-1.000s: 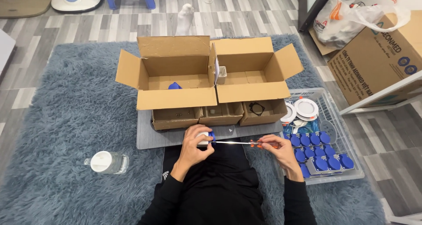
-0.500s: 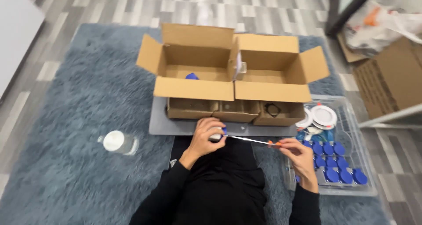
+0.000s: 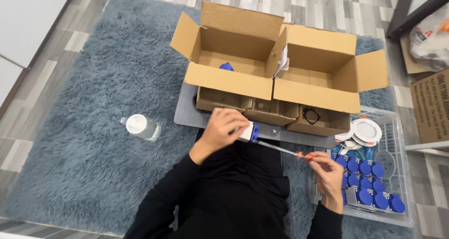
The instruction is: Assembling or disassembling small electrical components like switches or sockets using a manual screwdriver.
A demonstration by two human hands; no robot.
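Head view, I see left hand [image 3: 223,128] clamped on a white and blue socket part [image 3: 249,132] over the lap, right hand [image 3: 327,172] pinching an orange-handled screwdriver [image 3: 280,150], tip at the part, hands apart, clear bin [image 3: 402,183] of blue parts just right, cardboard boxes [image 3: 262,87] ahead.

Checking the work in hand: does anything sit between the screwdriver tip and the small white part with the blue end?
Nothing visible does. The right hand holds the screwdriver, whose shaft runs straight to the blue end of the part gripped in the left hand. The boxes lie beyond.
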